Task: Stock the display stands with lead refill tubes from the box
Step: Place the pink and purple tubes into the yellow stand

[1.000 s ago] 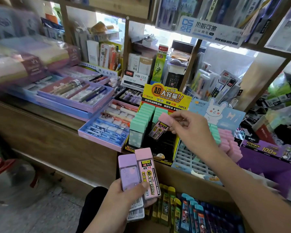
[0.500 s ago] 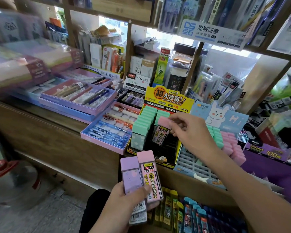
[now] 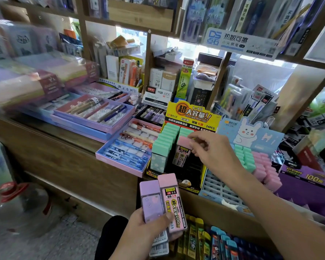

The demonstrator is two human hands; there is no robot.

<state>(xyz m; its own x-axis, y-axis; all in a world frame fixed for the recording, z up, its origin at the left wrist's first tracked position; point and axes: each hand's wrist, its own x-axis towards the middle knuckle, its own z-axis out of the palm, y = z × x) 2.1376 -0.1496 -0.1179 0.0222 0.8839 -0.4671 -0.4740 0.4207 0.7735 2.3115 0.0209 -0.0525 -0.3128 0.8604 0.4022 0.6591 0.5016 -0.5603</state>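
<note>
A: R hand (image 3: 212, 151)?
B: Grip pinches pink-capped lead refill tube (image 3: 182, 154) by its cap, tilted, over black slots of yellow display stand (image 3: 190, 115), just beside mint tubes (image 3: 165, 141).
A: L hand (image 3: 148, 228)?
B: Grip holds purple tube (image 3: 151, 201) & pink tube (image 3: 174, 203) side by side, below bench (image 3: 64, 147) edge.

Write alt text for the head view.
The right hand pinches a pink-capped lead tube at the yellow display stand, beside mint-capped tubes. The left hand holds spare tubes, purple and pink on top.
</note>
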